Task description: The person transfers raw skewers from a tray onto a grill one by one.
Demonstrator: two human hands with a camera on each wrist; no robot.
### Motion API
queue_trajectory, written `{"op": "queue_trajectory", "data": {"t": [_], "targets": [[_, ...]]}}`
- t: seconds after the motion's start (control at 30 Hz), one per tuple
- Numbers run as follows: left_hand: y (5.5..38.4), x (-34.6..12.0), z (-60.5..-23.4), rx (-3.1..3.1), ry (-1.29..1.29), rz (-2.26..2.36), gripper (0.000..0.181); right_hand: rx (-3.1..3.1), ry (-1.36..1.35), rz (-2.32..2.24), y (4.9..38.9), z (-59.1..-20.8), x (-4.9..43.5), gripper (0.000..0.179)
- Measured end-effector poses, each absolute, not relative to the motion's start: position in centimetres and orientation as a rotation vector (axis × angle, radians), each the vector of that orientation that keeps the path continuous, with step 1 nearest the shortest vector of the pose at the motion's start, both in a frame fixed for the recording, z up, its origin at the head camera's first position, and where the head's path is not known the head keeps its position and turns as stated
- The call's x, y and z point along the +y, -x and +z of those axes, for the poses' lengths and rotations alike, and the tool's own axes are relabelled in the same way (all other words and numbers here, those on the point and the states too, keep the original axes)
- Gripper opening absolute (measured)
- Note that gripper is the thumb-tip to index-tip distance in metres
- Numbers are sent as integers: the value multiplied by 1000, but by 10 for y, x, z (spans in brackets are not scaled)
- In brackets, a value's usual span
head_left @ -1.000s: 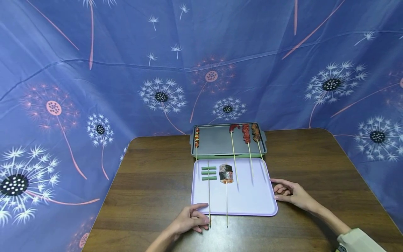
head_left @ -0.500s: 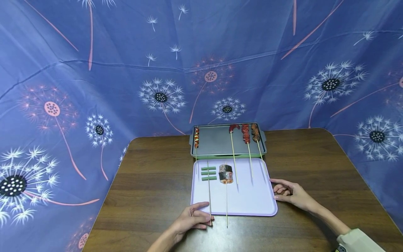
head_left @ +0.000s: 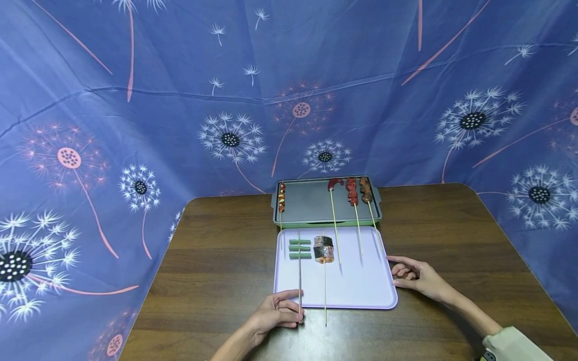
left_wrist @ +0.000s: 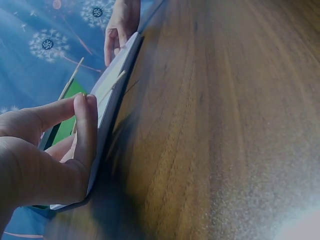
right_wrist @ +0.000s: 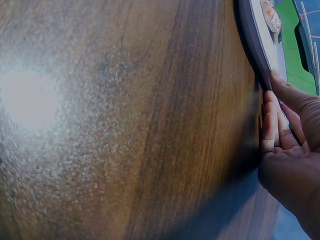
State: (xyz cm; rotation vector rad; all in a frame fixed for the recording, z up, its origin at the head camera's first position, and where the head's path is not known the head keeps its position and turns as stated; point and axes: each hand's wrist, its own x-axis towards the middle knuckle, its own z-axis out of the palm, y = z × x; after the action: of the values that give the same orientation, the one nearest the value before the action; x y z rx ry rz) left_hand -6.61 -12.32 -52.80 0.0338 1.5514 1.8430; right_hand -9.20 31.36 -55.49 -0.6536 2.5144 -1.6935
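My left hand (head_left: 271,316) pinches the lower end of a skewer of three green bean-like pieces (head_left: 300,248), its fingers just off the tray's front left corner. In the left wrist view, thumb and fingertips (left_wrist: 85,100) meet; the stick between them is mostly hidden. The green pieces are over the lilac tray (head_left: 361,291); whether they touch it I cannot tell. Beside them a fish skewer (head_left: 324,249) lies on the tray, its stick jutting past the front rim. My right hand (head_left: 422,281) touches the tray's right rim with index finger and thumb, other fingers curled.
Behind the tray stands a grey grill plate (head_left: 307,200) with a green base. It bears a small mixed skewer (head_left: 282,197), a red pepper-like skewer (head_left: 335,183), a red meat skewer (head_left: 352,191) and a brown meat skewer (head_left: 366,189). Their sticks reach over the tray. A dandelion-print cloth (head_left: 379,125) hangs behind.
My left thumb and fingers have shifted slightly on the stick, and its lower end, visible before below the fingers, now ends at them. My right hand stays at the tray's rim.
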Motion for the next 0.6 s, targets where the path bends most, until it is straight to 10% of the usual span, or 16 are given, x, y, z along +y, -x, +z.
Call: {"op": "queue_trajectory", "data": {"t": [0.6], "targets": [[60,-126,-519,1554,-72,1829,66,2539,640,-1679,92,-557,315,53]]}}
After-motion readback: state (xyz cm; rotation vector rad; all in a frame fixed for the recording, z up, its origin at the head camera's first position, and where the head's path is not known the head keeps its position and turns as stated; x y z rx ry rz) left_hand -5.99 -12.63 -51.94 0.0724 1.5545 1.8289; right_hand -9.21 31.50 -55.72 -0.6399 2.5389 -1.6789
